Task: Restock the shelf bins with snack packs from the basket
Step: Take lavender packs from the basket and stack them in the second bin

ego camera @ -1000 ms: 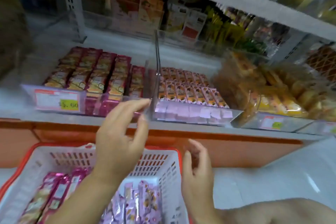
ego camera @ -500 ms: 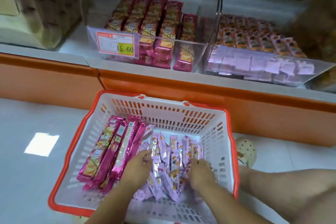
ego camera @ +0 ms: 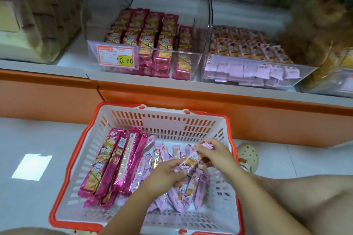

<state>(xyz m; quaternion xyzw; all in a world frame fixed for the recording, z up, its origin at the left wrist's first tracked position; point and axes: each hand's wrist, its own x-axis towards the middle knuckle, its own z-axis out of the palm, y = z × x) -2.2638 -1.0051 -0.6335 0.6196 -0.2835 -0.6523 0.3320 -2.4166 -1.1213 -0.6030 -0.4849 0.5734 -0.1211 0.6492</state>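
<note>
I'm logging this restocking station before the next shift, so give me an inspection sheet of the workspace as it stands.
Surface: pale tiled floor; white shelf with orange base.
Job's things: white basket with orange rim, holding long magenta packs on its left and small lilac packs on its right; left bin holds magenta packs, right bin lilac ones.
Clutter: price tag reading 15.60; perforated shoe.
Grippers: left hand and right hand together hold lilac packs over the basket.
Cables: nothing seen.
Surroundings: blurred snack bins on either side.

Both hands gripping lilac packs, basket
</note>
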